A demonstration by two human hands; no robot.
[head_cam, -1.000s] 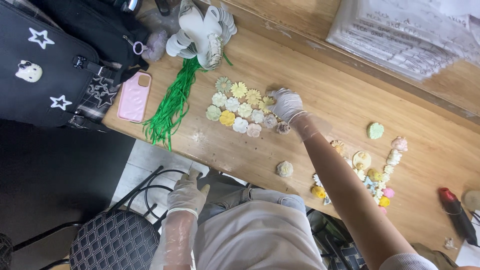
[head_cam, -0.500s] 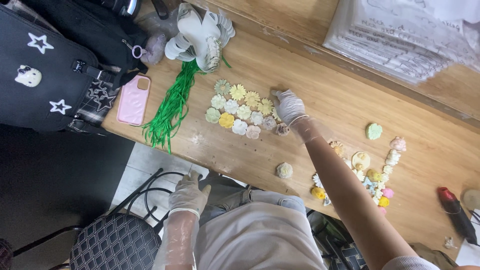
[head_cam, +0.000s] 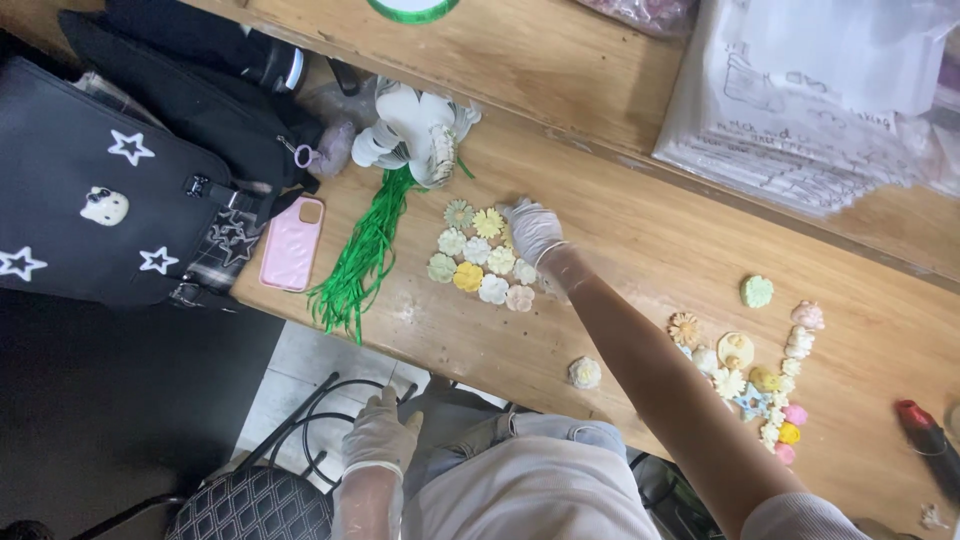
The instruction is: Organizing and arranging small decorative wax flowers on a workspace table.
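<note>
Pastel green, yellow and cream flowers (head_cam: 478, 258) beside white-gloved fingers (head_cam: 520, 212); bright green strands (head_cam: 362, 262), pink phone (head_cam: 291, 243), star-patterned black bag (head_cam: 90, 190) beyond.

A stack of clear plastic packages (head_cam: 800, 110) with white printed sheets lies at the table's far right.

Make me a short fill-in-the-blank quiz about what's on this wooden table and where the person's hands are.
1. The right hand reaches the cluster of small ___ shapes.
2. The phone case beside the green strips is ___.
3. The black bag carries white ___.
4. The left hand wears a ___.

Missing words: flower; pink; stars; glove
</note>
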